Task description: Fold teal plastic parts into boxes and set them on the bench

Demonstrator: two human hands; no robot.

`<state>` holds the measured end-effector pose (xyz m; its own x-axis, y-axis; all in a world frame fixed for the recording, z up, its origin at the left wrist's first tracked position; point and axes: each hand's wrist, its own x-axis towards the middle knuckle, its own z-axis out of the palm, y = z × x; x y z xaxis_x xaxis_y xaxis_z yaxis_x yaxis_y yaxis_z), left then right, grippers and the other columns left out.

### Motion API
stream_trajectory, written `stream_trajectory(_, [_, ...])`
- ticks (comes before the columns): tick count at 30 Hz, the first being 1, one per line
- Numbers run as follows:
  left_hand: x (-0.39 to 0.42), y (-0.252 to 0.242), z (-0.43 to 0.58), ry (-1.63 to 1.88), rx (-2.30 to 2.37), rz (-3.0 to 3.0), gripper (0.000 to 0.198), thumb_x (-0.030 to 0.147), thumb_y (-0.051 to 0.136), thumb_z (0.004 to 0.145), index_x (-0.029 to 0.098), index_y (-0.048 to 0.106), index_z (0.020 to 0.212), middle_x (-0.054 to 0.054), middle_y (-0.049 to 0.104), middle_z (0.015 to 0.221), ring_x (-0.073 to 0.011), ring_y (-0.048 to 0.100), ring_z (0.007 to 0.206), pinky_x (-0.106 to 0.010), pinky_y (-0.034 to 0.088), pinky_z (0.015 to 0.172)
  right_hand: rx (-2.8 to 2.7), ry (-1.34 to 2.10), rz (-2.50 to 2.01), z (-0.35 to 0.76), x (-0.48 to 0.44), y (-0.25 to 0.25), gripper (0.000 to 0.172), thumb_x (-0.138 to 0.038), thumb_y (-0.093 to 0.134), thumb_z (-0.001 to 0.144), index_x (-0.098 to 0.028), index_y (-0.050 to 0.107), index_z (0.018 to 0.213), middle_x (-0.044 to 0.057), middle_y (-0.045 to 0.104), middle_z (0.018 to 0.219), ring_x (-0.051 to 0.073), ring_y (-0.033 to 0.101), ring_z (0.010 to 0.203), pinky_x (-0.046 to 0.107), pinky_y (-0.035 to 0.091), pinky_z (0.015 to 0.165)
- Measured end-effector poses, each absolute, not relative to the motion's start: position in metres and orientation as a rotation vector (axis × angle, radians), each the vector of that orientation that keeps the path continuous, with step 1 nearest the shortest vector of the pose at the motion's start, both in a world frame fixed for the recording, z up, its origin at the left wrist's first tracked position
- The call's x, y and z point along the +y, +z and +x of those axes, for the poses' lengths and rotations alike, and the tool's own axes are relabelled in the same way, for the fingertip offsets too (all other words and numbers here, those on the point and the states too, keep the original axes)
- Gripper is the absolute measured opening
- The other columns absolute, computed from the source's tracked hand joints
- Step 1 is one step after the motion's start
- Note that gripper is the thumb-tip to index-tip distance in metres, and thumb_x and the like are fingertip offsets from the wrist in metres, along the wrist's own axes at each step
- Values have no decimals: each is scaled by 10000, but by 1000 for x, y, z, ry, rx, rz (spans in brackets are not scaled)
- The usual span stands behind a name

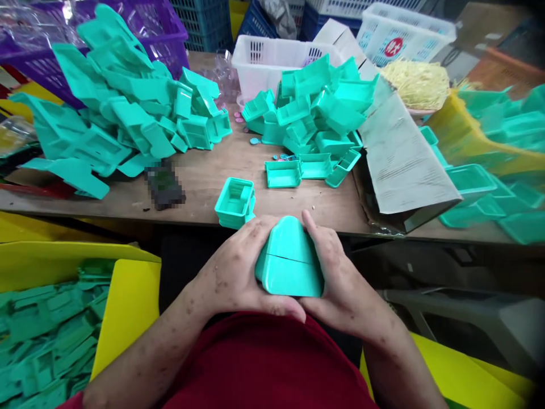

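Observation:
Between both palms I grip a teal plastic casing (293,272), close to my body and just off the table's front edge. A thin dark seam runs across its top face. My left hand (238,267) is wrapped round its left side, the thumb along the near edge. My right hand (336,267) presses the right side, with its thumb pointing up past the far end. The casing's underside is hidden. Just beyond my left hand stands a small stack of teal box-shaped parts (235,199). Several open teal box parts (283,173) lie farther back on the table.
Teal panels (128,102) are heaped at the left, before a purple crate (174,42). Another teal pile (315,108) sits by a white basket (264,68). A cardboard box (404,153) stands at right. Yellow bins (128,307) flank me, the left one full of teal parts.

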<state>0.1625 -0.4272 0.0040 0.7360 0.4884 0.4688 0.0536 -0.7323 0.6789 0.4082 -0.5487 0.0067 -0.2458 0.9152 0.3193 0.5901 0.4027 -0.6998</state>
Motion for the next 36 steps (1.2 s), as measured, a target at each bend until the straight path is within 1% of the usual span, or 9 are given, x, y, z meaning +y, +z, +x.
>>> stream_trajectory(3, [-429,-6,169,965,432,2216,1226,961,971,774,180,629,1655,-227,819,1478,-470,839,1348,-591,708,1209,-1893,558,-1312,402,-549,5,1314,-622,895,1012,-392,57,1997,185,496,1810,515,534,1564,796,485,1330])
stream_trajectory(7, [-427,-9,174,1057,423,2156,1317,917,1047,706,210,587,1718,-234,774,1609,-465,803,1445,-578,688,1248,-1698,408,-1338,399,-551,-2,1155,-584,801,1014,-380,211,1986,159,510,1751,496,530,1523,772,461,1341])
stream_trajectory(10, [-426,-2,172,1093,377,2188,1086,739,1105,787,252,660,1649,-169,845,1517,-395,858,1341,-508,710,1203,-1711,565,-1267,399,-554,-3,1090,-655,709,1097,-414,135,1991,104,325,1952,514,360,1757,774,295,1467])
stream_trajectory(13, [-432,5,175,1163,382,2320,983,744,1043,878,227,660,1622,-169,864,1466,-387,856,1332,-529,697,1228,-1641,651,-1177,393,-554,1,1168,-978,600,1061,-429,148,1987,51,187,2051,525,168,1887,785,144,1528])
stream_trajectory(15, [-438,7,181,1174,370,2374,967,776,996,912,207,647,1613,-186,865,1435,-396,850,1324,-549,705,1207,-1511,556,-1186,385,-553,6,1148,-1067,517,1030,-422,314,1958,71,363,1989,526,301,1845,769,187,1527])
stream_trajectory(19, [-444,8,191,1205,289,2341,917,722,986,932,189,624,1586,-202,857,1410,-399,846,1312,-555,704,1180,-1357,485,-1223,370,-553,17,868,-933,450,1142,-398,637,1800,101,653,1724,483,582,1620,691,433,1418])
stream_trajectory(23, [-443,6,191,1306,224,2318,930,719,1035,877,158,663,1519,-176,882,1318,-372,874,1236,-503,711,1150,-1307,532,-1199,363,-553,21,809,-894,456,1156,-374,702,1725,98,670,1712,471,589,1600,671,463,1380])
stream_trajectory(29, [-448,8,190,1345,262,2344,925,732,1030,890,155,668,1516,-166,885,1303,-354,893,1171,-471,736,1088,-1256,401,-1184,362,-549,20,526,-669,493,1160,-260,810,1250,110,733,1344,397,705,1309,585,548,1168])
stream_trajectory(36, [-450,8,189,1321,262,2335,929,722,1025,908,150,656,1540,-183,875,1330,-363,877,1229,-482,721,1131,-1245,377,-1167,364,-547,20,410,-528,526,1147,-261,827,1229,95,755,1339,374,712,1310,567,542,1169])
